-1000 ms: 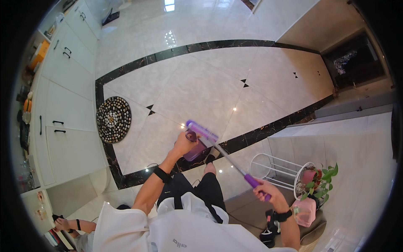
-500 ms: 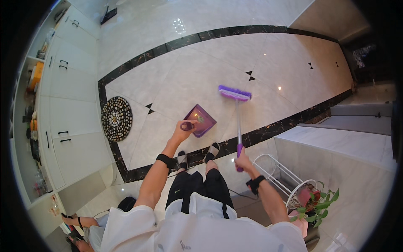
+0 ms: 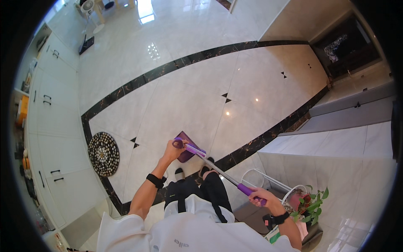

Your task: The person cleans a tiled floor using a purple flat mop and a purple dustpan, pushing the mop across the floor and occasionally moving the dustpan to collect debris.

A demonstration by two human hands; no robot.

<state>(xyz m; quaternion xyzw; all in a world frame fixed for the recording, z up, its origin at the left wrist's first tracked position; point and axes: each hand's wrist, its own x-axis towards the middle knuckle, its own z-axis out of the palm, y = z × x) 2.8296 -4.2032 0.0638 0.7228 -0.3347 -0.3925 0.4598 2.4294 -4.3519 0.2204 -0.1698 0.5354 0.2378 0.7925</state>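
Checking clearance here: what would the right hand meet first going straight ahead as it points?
Along the broom handle, the right hand would probably meet the purple brush head first, near the dustpan; depth is unclear.

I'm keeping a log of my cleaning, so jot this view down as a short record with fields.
Left hand: holds the purple dustpan
Right hand: holds the broom by its purple grip
Broom head: overlaps the dustpan in view; whether they touch is unclear
Floor: pale tiles with a dark border
Left side: round pebbled mat, white cabinets
Right side: leafy plant by a white metal stand
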